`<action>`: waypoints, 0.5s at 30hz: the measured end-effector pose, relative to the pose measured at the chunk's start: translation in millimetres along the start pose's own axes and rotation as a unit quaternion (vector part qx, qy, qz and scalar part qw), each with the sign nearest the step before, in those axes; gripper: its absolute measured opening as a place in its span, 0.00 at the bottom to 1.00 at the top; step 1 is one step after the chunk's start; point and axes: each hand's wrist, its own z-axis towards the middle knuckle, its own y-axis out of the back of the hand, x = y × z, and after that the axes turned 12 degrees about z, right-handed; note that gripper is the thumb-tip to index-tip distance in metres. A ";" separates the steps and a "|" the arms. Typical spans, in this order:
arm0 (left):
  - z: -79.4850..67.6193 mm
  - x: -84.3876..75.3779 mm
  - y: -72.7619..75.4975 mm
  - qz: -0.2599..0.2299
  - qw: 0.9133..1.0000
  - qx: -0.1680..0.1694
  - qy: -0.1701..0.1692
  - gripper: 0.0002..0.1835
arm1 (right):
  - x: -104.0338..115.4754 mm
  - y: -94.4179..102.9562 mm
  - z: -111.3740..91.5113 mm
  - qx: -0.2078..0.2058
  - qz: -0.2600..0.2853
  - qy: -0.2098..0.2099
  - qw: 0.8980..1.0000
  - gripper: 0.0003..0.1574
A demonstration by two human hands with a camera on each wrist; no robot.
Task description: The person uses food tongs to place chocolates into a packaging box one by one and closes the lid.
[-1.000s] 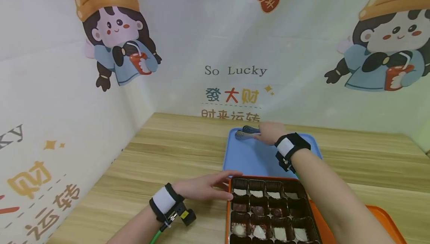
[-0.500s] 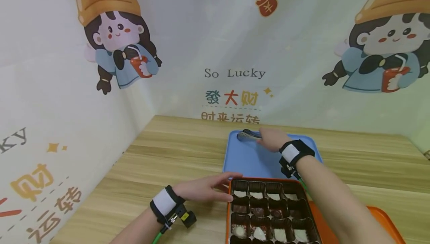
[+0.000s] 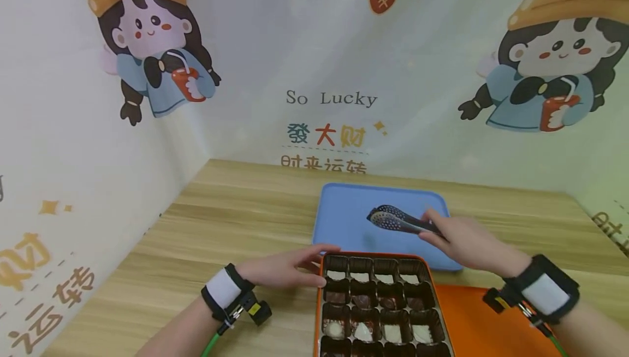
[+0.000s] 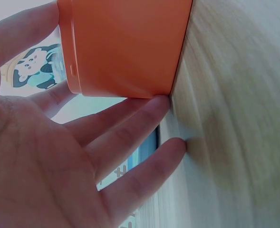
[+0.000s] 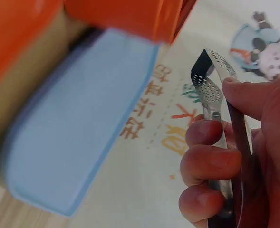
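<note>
My left hand rests at the far left corner of an orange box, its spread, fairly straight fingers touching the side. In the box sits a dark divided insert holding pale pieces and dark brown pieces that look like chocolates, one to a compartment. My right hand grips metal tongs with perforated heads, fingers and thumb wrapped round the arms. The tongs' heads point left above the blue tray, a small gap between them in the right wrist view. Nothing shows between the heads.
The blue tray lies behind the box on the wooden table. An orange tray lies to the box's right, partly under my right forearm in the head view. A printed cloth hangs behind and along the left side.
My right hand has picked the tongs up off the far left of the blue tray and brought them right and nearer. My left hand stays at the box corner.
</note>
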 end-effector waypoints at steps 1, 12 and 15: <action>-0.4 0.3 0.7 0.003 1.000 -0.001 0.000 0.34 | 4.0 0.2 -11.2 -0.004 0.005 0.006 1.000 0.15; -2.0 -3.1 1.6 0.002 1.000 -0.004 0.009 0.34 | 32.7 4.3 -102.4 0.001 0.030 0.008 1.000 0.12; 0.2 -4.2 0.9 -0.002 1.000 -0.001 0.007 0.33 | 35.2 12.2 -116.0 0.013 -0.005 -0.007 1.000 0.13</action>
